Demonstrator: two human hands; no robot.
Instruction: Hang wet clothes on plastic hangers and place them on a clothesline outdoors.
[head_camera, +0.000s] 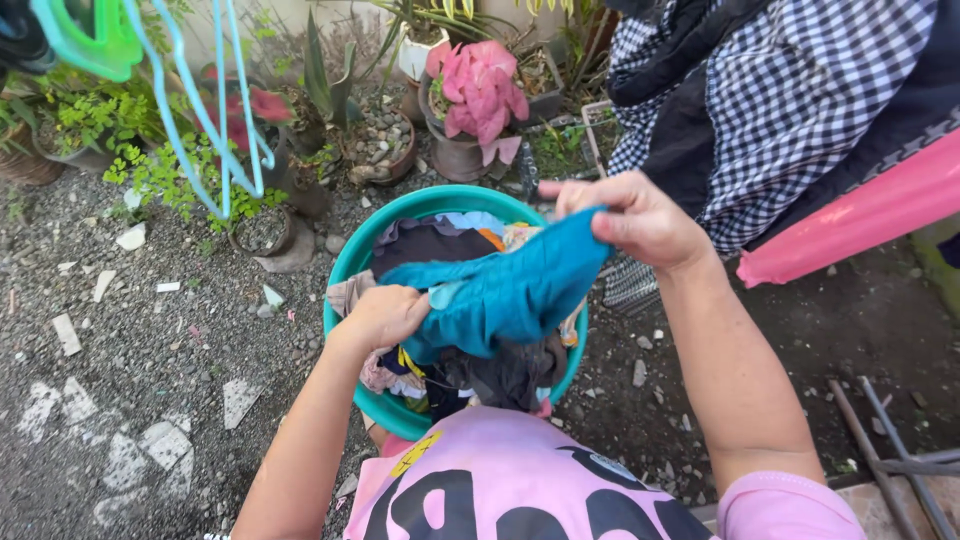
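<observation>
Ground: grey gravel yard with potted plants (470, 95)
Left hand (380, 318): fist closed on the low end of teal cloth (510, 290)
Right hand (635, 215): pinches the high end
Cloth axis: slants from lower left to upper right, above green basin (345, 265) of laundry

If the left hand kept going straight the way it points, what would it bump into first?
The left hand points right, across the green tub, its grip shut on the teal cloth. Going straight on, it would probably first push into more of that same cloth, bunched just ahead. Depth is hard to judge from above.
</observation>
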